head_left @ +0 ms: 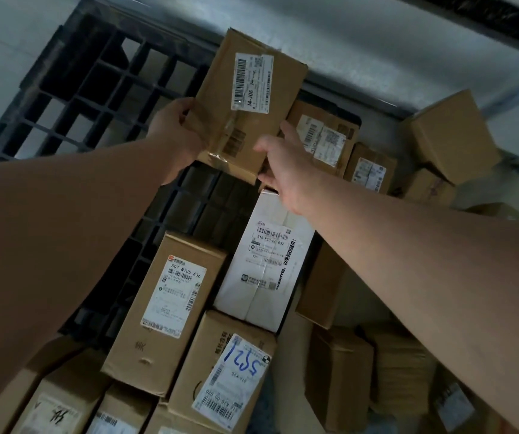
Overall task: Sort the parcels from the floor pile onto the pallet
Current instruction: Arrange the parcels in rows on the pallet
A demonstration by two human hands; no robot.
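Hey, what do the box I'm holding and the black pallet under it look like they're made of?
The held box looks like plain brown corrugated cardboard, matte, with a paper label and glossy clear tape across one end. The pallet looks like moulded black plastic, judging by its uniform open grid and dull sheen, though that is less certain.

We see a brown cardboard parcel (245, 101) with a white label marked J4-J06, tilted above the black grid pallet (95, 86). Labelled brown parcels and a white box (267, 261) lie on the pallet's near and right parts.
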